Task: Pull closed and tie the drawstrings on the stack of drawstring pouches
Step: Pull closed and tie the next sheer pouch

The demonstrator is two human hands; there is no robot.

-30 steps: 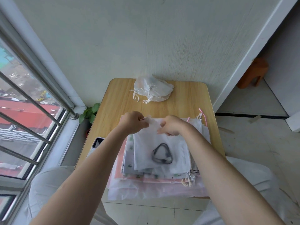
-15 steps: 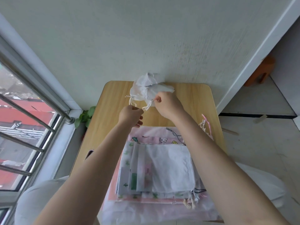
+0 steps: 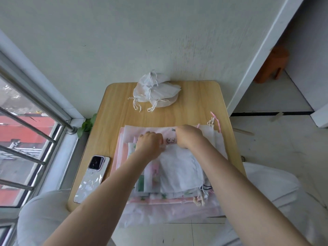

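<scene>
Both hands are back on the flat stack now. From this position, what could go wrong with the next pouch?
1. The stack of flat pouches overhangs the near edge of the table; a hard tug by the left hand or right hand could slide it off.
2. The phone lies right beside the stack and might get nudged.
3. Loose cords at the stack's right side could snag on the lifted pouch.

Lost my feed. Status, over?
Left hand and right hand on stack of flat pouches. Tied pouches at far edge. Phone left, clear.
</scene>
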